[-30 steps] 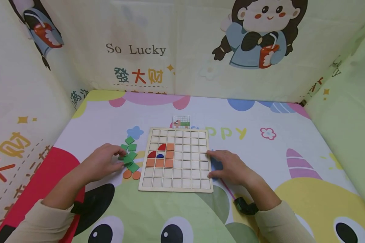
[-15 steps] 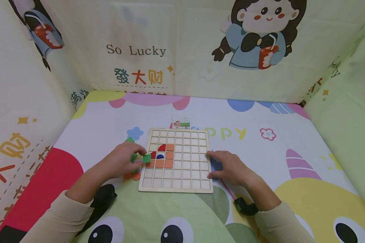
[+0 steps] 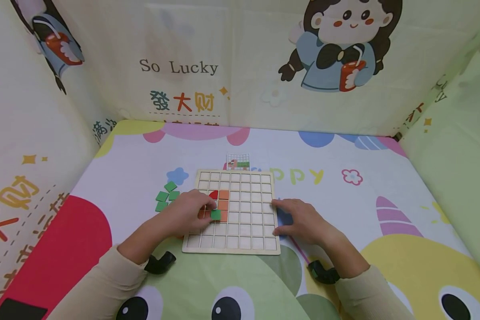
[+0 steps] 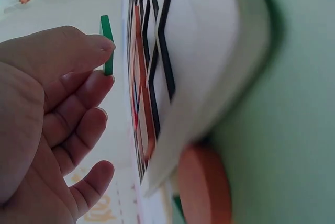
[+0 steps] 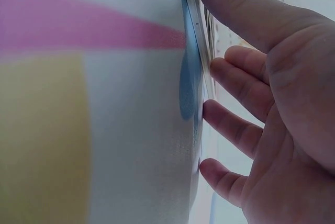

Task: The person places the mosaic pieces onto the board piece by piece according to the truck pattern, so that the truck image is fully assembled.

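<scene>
My left hand (image 3: 186,215) pinches a green square tile (image 3: 215,215) between thumb and fingertips, over the left half of a wooden grid board (image 3: 246,242). In the left wrist view the tile (image 4: 105,28) stands edge-on, raised off the board. Orange squares (image 3: 223,194) and a red curved piece (image 3: 213,194) sit in cells of the board; my left fingers cover other cells. My right hand (image 3: 304,221) rests at the board's right edge, thumb and fingertips touching it. In the right wrist view its fingers (image 5: 238,124) are spread and loosely bent along that edge.
Several green tiles (image 3: 162,196) lie on the patterned cloth left of the board. An orange disc (image 4: 201,185) lies beside the board's edge. Behind the board is a small printed grid card (image 3: 238,162). Printed sheets (image 3: 256,106) wall the table at back and sides.
My left hand has picked a green tile from the pile and carried it rightward over the board. My right hand has stayed at the board's edge.
</scene>
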Tool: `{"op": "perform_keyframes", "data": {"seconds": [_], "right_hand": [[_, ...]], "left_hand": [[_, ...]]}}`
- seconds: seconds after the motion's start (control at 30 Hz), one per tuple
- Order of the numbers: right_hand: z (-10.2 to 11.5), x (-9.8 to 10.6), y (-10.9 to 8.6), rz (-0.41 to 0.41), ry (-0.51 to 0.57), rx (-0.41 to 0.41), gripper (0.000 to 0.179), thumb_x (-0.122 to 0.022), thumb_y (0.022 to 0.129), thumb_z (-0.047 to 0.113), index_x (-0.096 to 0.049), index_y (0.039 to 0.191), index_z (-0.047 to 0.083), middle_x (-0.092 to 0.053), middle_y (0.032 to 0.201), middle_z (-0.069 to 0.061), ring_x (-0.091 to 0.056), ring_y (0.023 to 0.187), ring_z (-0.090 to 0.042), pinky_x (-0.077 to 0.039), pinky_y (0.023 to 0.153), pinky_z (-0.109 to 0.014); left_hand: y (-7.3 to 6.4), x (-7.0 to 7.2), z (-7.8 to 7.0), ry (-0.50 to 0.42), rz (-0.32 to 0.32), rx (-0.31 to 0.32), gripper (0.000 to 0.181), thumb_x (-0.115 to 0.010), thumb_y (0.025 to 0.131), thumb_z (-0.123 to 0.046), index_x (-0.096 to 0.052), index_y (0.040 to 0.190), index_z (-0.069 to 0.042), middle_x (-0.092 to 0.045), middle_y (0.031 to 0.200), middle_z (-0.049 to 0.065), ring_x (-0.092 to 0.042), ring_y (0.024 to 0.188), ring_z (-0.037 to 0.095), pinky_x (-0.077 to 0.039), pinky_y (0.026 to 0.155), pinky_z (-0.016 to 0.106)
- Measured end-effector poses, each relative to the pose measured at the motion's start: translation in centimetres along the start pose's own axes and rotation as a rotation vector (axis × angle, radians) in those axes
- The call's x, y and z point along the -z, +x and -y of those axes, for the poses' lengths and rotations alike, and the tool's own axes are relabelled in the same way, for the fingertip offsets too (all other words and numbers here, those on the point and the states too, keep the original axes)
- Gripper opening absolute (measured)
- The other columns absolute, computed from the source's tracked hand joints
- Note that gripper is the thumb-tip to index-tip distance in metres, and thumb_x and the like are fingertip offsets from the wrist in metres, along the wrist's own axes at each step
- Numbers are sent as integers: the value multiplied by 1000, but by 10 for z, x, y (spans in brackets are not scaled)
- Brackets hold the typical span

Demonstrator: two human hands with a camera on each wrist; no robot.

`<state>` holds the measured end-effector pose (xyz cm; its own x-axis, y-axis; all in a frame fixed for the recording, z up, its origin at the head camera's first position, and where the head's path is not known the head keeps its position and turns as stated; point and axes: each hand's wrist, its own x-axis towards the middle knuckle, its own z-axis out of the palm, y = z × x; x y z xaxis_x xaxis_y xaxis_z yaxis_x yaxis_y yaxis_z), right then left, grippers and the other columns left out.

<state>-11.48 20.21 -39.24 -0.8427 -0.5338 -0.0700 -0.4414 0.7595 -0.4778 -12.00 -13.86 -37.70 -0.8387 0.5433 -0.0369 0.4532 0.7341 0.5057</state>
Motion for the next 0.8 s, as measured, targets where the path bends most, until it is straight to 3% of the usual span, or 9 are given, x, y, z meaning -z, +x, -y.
{"op": "perform_keyframes", "data": {"seconds": [0.23,0.47,0.8], "right_hand": [[-1,-1,1,-3,5,-1,69,-82,82,32,-56,140,5,-57,138,-17,-49,129,-40,-36,104,-58],[-1,-1,0,-6,-3,1,70,-82,82,31,-55,141,5,-57,138,-16,-49,129,-40,-36,104,-57],[-2,-2,1,-8,-6,5,69,-82,82,32,-56,140,5,-57,138,-17,-49,129,-40,-36,104,-58]], "left_hand": [[10,-6,-12,23,1,-75,20,-74,87,-13,-75,106,-13,-63,93,-8,-53,93,17,-47,84,36],[17,-13,-11,55,-13,-147,19,-77,86,-19,-74,104,-13,-58,84,-12,-50,88,16,-43,86,37],[27,-20,-15,38,30,-146,21,-69,85,-8,-76,104,-12,-63,87,-7,-52,91,18,-43,84,34]]}}
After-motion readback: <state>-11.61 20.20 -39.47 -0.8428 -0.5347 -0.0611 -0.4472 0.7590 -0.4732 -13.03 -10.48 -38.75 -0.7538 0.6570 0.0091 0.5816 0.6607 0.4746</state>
